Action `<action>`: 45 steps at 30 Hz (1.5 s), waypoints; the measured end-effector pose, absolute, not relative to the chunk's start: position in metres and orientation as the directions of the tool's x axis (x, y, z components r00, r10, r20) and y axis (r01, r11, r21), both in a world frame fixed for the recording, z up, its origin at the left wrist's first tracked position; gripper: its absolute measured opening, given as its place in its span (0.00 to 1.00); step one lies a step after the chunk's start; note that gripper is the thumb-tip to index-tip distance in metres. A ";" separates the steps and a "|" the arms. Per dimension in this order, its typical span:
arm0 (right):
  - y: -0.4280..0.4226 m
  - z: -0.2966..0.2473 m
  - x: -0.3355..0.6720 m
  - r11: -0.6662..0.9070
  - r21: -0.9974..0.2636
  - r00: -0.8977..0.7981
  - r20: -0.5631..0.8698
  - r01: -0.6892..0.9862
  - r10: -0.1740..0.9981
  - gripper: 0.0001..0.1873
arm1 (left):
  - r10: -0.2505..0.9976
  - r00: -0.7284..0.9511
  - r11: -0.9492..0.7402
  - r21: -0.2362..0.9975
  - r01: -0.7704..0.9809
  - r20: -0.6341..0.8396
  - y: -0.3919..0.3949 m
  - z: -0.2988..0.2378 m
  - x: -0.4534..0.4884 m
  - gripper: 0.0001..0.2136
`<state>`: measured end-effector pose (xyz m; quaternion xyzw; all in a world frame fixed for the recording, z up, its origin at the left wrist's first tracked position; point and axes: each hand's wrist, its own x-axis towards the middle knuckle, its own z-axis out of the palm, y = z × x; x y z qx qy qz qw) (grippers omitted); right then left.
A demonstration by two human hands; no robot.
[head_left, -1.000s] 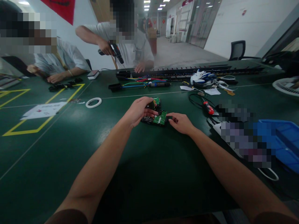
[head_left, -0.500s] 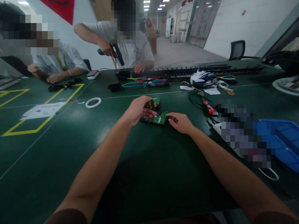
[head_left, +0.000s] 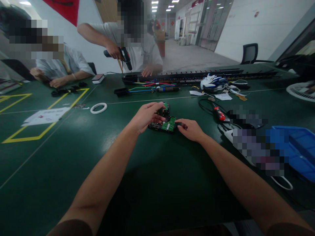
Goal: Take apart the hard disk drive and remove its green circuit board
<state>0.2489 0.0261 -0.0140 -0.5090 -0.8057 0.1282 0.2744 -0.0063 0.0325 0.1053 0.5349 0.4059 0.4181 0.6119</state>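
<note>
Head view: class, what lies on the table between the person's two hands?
A green circuit board lies between the left hand and right hand, in the head view.

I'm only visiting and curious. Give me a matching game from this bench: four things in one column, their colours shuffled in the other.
Things:
1 circuit board
2 tape ring
3 screwdriver handle
4 tray

Colours:
A white
B blue
C green, at the right hand
D red

Pairs: 1-C, 2-A, 3-D, 4-B.
</note>
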 end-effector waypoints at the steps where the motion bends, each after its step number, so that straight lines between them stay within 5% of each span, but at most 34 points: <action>1: 0.026 -0.014 0.249 0.449 -0.486 -0.332 0.311 0.750 0.891 0.18 | 0.947 0.319 0.075 0.995 -0.070 -0.049 0.032 0.105 -0.007 0.12; 45: 0.026 -0.013 0.249 0.464 -0.480 -0.350 0.313 0.744 0.883 0.18 | 0.930 0.341 0.201 0.964 -0.174 -0.133 0.036 0.103 -0.006 0.14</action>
